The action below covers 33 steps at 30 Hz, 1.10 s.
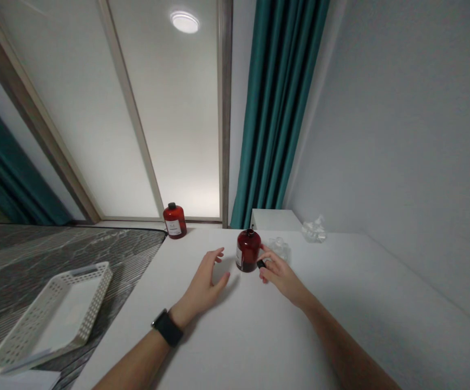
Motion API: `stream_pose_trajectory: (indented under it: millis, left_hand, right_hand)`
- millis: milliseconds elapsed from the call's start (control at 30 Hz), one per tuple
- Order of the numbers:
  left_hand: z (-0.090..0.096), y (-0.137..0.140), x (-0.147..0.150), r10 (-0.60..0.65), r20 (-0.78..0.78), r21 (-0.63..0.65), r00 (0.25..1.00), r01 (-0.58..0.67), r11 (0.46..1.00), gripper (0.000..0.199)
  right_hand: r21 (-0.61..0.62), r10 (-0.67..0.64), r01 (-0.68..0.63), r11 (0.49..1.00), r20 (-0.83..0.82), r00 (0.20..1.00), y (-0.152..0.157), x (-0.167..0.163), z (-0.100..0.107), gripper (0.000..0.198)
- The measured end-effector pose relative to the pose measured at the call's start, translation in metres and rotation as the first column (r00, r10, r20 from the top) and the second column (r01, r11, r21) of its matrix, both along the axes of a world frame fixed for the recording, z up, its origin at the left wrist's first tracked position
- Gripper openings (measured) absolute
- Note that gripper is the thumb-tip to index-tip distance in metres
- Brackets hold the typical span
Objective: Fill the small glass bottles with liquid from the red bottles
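Observation:
A dark red bottle (248,251) with a pale label stands upright on the white table (235,336), its neck uncapped. On its right, my right hand (278,273) pinches a small black cap (261,264), fingertips close against the bottle. To the bottle's left, my left hand (206,279) hovers with fingers spread and nothing in it; a dark watch is on that wrist. A second red bottle (174,222), with a black cap and a white label, stands at the table's far left corner.
Crumpled clear plastic (279,248) lies behind my right hand, and more crumpled plastic (314,229) sits farther right. A white box (275,219) stands at the table's back edge. A white perforated basket (52,314) is left of the table. Teal curtain (279,108) and grey wall lie beyond.

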<state>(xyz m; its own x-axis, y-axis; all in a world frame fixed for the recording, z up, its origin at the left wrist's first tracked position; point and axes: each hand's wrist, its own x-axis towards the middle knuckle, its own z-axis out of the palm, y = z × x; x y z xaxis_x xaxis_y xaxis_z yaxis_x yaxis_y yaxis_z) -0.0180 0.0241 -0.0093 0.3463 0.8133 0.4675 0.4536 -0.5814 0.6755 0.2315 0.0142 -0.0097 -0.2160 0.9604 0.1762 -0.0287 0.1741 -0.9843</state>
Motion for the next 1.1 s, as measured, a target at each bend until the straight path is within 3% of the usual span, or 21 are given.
stream_pose_trajectory:
  millis: [200,500,667,967,1100]
  left_hand:
    - [0.005,0.002,0.001,0.040,0.068,-0.037,0.997,-0.038,0.999,0.054]
    - [0.011,0.003,-0.002,0.062,0.070,-0.024,0.996,-0.060,0.998,0.070]
    - [0.018,0.003,-0.005,0.087,0.067,-0.022,0.994,-0.085,0.996,0.068]
    - [0.019,0.006,-0.011,0.079,0.082,0.024,0.994,-0.081,0.996,0.058]
    - [0.019,0.005,-0.012,0.031,0.124,-0.030,0.992,-0.028,0.999,0.061]
  right_hand:
    - [-0.040,0.016,-0.018,0.999,-0.040,0.999,-0.001,-0.003,0.004,0.019]
    - [0.038,0.110,-0.111,0.993,0.037,0.993,-0.003,-0.019,-0.003,0.020]
    - [0.111,0.116,-0.128,0.986,0.111,0.987,-0.008,-0.028,0.003,0.015]
    - [0.138,0.126,-0.156,0.978,0.206,0.970,-0.013,-0.032,0.006,0.015]
    - [0.158,0.122,-0.155,0.975,0.202,0.972,-0.013,-0.030,0.006,0.018]
